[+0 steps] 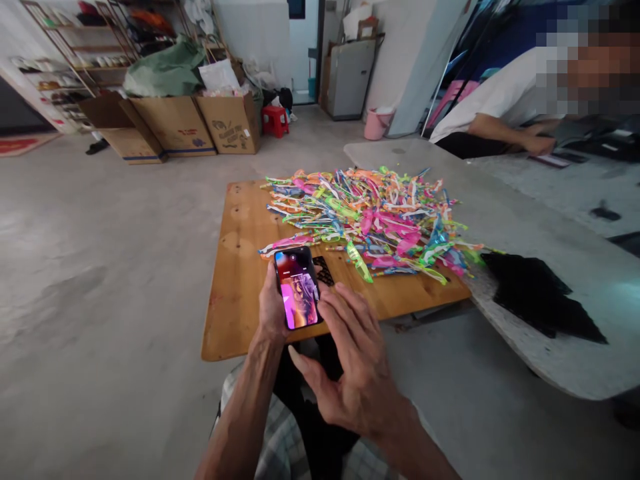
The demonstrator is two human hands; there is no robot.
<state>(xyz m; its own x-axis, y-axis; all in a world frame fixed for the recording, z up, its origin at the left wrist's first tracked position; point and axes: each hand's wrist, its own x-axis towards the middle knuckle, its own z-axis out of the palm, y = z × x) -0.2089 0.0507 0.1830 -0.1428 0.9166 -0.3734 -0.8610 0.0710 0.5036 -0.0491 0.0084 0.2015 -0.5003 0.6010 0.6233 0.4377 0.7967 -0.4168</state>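
Observation:
My left hand [271, 308] is wrapped round a smartphone [297, 287] with a lit, colourful screen, held upright over the near edge of a low wooden board [239, 280]. My right hand [353, 357] hovers just right of the phone with fingers spread, a fingertip at the screen's right edge. Beyond the phone, a big heap of bright neon plastic strips [373, 217] covers the far half of the board. A small dark perforated piece [324, 270] lies on the board behind the phone.
A grey stone table [540, 227] runs along the right, with a black sheet [537, 293] on it. Another person in a white shirt [493, 97] leans over it at the far right. Cardboard boxes [175, 123], a red stool [275, 120] and shelves stand at the back.

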